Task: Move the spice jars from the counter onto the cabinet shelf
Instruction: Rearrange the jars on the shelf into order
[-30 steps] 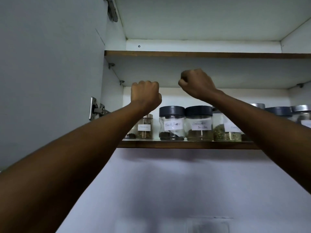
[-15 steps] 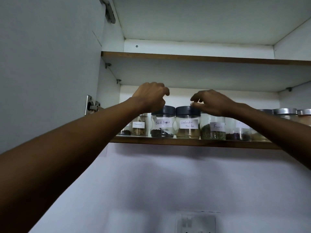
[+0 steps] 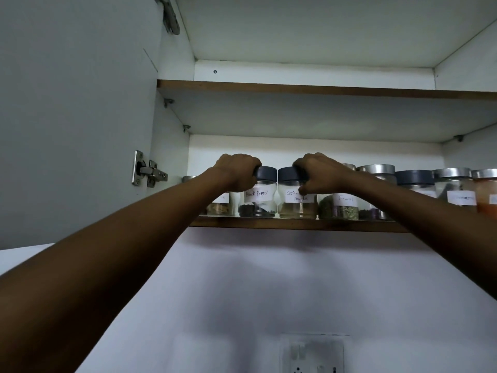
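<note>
A row of glass spice jars stands on the lower cabinet shelf (image 3: 295, 226). My left hand (image 3: 236, 172) grips the dark lid of the Black Pepper jar (image 3: 259, 200). My right hand (image 3: 318, 175) grips the dark lid and neck of the Coriander Powder jar (image 3: 295, 204) right beside it. Both jars stand upright on the shelf, near its front edge. To the right stand a Fennel jar (image 3: 343, 208), silver-lidded jars (image 3: 454, 188) and an orange-filled jar (image 3: 488, 195). A small jar (image 3: 219, 207) sits partly hidden behind my left wrist.
The cabinet door (image 3: 75, 117) hangs open at the left on a metal hinge (image 3: 149, 170). The upper shelf (image 3: 322, 88) shows nothing on it from below. A white wall with a socket plate (image 3: 313, 354) lies under the cabinet.
Both hands came down from fists held above the jars, and each has closed its fingers on a jar lid. The view has tilted slightly upward.
</note>
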`<state>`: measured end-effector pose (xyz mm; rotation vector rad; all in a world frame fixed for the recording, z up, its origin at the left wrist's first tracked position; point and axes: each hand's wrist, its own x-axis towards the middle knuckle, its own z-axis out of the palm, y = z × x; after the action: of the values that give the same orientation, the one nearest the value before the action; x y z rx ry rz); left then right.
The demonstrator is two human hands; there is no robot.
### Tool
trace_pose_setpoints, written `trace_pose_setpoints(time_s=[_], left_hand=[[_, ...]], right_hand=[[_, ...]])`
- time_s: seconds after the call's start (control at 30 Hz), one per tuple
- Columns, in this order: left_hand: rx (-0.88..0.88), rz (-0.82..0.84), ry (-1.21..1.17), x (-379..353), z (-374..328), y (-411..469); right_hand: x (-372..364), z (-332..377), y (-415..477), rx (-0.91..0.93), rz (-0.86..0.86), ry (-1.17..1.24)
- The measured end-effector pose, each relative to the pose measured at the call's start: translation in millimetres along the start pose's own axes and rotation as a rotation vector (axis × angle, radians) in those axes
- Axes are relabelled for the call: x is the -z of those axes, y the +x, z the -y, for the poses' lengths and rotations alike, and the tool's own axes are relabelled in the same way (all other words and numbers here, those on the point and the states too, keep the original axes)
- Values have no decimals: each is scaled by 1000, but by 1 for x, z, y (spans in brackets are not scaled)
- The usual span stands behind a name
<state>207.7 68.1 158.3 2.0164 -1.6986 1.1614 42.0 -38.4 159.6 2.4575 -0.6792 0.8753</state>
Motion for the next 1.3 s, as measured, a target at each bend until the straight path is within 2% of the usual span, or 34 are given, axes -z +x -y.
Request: trace_pose_setpoints(time_s=[0.2, 0.57, 0.8, 1.07, 1.3], left_hand=[[-13, 87, 81, 6, -1, 7], [23, 176, 50, -3, 5, 13], [46, 220, 65, -18, 15, 25], [109, 246, -21, -51, 29, 48], [149, 262, -33, -73, 35, 63]], right_hand=[[5, 2, 10, -52, 80, 75], [-5, 4, 22, -82, 108, 150], [-27, 7, 38, -96, -8, 181], [-60, 14, 61, -188, -104, 138], [-83, 11, 75, -213, -149, 97]])
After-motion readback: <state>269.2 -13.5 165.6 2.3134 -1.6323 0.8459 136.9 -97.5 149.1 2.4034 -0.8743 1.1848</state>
